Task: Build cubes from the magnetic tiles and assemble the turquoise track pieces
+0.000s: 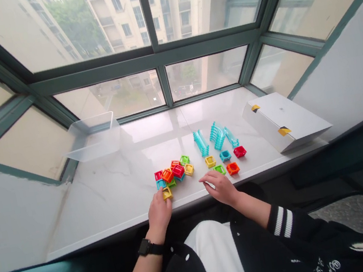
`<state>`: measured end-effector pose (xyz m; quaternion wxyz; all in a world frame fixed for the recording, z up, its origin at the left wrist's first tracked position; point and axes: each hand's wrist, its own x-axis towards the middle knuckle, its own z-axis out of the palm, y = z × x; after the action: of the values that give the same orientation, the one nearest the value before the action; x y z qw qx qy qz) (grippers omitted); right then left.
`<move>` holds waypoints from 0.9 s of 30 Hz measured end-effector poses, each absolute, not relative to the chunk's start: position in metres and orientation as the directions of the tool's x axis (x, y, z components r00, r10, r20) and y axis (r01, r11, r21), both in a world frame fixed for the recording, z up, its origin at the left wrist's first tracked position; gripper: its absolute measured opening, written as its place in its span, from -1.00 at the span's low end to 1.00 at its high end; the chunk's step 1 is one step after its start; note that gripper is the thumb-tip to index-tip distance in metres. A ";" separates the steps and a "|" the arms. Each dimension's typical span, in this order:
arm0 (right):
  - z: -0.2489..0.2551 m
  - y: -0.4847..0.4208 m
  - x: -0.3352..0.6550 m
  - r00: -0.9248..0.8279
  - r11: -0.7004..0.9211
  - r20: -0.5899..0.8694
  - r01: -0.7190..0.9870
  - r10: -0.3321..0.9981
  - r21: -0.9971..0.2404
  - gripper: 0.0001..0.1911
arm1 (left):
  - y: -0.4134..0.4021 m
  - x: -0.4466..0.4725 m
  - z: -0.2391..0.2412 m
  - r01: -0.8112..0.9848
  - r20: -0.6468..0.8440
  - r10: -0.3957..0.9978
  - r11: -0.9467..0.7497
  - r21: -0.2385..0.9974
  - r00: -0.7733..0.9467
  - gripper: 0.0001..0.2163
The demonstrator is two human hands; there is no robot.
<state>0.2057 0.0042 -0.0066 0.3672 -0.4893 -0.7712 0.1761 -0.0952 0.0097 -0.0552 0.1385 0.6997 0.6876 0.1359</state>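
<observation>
My left hand (160,213) is at the near edge of a heap of toy blocks, its fingers and thumb closed around a yellow hollow cube block (167,193). Beside it in the heap lie a blue block (161,184), a red block (178,170), an orange block (167,175) and several more, some stacked on others. My right hand (221,188) hovers over the sill's front part, fingers stretched to the left with nothing visible in them. Just beyond it sits a green block (219,169), partly covered by the hand, with an orange block (232,168) to its right.
A yellow block (210,162), a blue block (225,156) and a red block (239,152) form a row. Behind them lie clear turquoise track pieces (217,136). A transparent bin (95,144) stands back left, a white box (286,120) at right. Windows border the marble sill (109,205).
</observation>
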 end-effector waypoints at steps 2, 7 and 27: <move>-0.007 0.005 0.204 -0.264 0.466 0.391 0.622 0.882 -0.629 -0.71 | 0.009 -0.092 -0.052 0.930 -0.012 1.000 0.005 0.367 -0.001 -0.53; -0.008 0.008 0.204 -0.276 0.467 0.382 0.622 0.882 -0.628 -0.73 | 0.012 -0.084 -0.045 0.950 -0.024 0.999 0.044 0.310 -0.039 -0.53; -0.002 -0.001 0.208 -0.300 0.466 0.357 0.545 0.885 -0.697 -0.72 | 0.009 -0.084 -0.019 0.554 -0.051 0.998 0.057 0.831 -0.026 -0.46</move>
<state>0.2083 -0.0007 -0.0019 0.3688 -0.4625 -0.7727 0.2303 -0.0843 0.0092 -0.0191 0.3449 0.6066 0.6399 0.3220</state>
